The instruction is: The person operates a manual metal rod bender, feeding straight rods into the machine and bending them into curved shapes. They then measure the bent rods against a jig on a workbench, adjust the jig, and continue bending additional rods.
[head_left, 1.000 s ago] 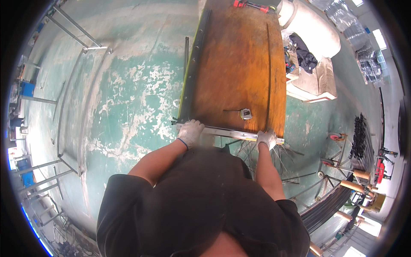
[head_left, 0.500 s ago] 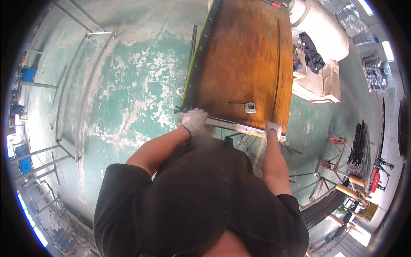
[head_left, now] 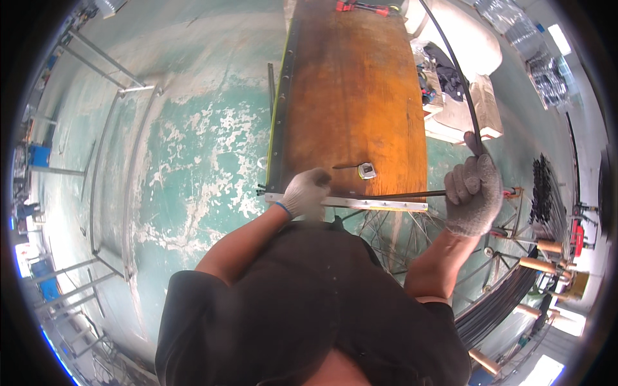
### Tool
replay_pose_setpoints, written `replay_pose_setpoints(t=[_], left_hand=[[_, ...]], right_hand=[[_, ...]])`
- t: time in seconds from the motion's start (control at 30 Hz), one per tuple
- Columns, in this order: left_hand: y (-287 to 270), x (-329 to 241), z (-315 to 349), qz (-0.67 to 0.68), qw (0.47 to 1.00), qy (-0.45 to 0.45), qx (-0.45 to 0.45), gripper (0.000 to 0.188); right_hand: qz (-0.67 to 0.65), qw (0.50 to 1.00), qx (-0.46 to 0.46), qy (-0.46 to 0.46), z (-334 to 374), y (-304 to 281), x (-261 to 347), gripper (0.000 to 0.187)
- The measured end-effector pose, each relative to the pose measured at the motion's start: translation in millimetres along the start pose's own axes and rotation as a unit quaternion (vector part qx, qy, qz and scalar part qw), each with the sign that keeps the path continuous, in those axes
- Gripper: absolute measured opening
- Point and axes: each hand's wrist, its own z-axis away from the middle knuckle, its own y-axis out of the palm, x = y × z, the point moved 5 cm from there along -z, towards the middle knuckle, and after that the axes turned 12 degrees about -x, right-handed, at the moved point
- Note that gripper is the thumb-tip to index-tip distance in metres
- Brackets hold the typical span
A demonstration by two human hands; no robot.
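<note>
My right hand [head_left: 474, 196], in a light knitted glove, is raised off the table's near right corner, its fingers wrapped round a long thin black strip [head_left: 458, 71]. From that hand the strip runs up and away past the top edge of the view. Another black length [head_left: 405, 193] stretches left from the same hand along the near table edge towards my left hand [head_left: 307, 193]. That gloved left hand is closed over the black length at the near left. Whether both lengths are one bent piece, I cannot tell. A pale metal ruler-like bar [head_left: 386, 205] lines the near edge.
The brown wooden table [head_left: 360, 96] bears a tape measure [head_left: 367, 170] and a dark pen-like tool [head_left: 346, 166]. A red and black tool [head_left: 364, 8] lies at its far end. Right of it stands a beige sofa [head_left: 475, 106]; bundled black rods [head_left: 499, 309] rest on a rack.
My right hand has left the table's near right corner and risen outward, now holding the black strip. My left hand has shifted slightly right along the near edge.
</note>
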Motion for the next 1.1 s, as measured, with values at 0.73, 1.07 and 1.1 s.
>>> replay_pose_setpoints(t=[0.73, 1.07, 1.1], left_hand=[[-42.4, 21.4, 42.9, 0.046, 0.992, -0.039, -0.110, 0.022], [-31.0, 46.4, 37.1, -0.053, 0.995, -0.014, -0.087, 0.024], [-28.5, 44.2, 35.7, -0.050, 0.996, -0.015, -0.073, 0.023]], right_hand=[[0.601, 0.760, 0.211, -0.128, 61.8, -27.6, -431.3, 0.048], [0.727, 0.639, 0.192, -0.164, 42.7, -107.5, -356.4, 0.013], [0.729, 0.635, 0.192, -0.171, 43.2, -109.1, -359.2, 0.013]])
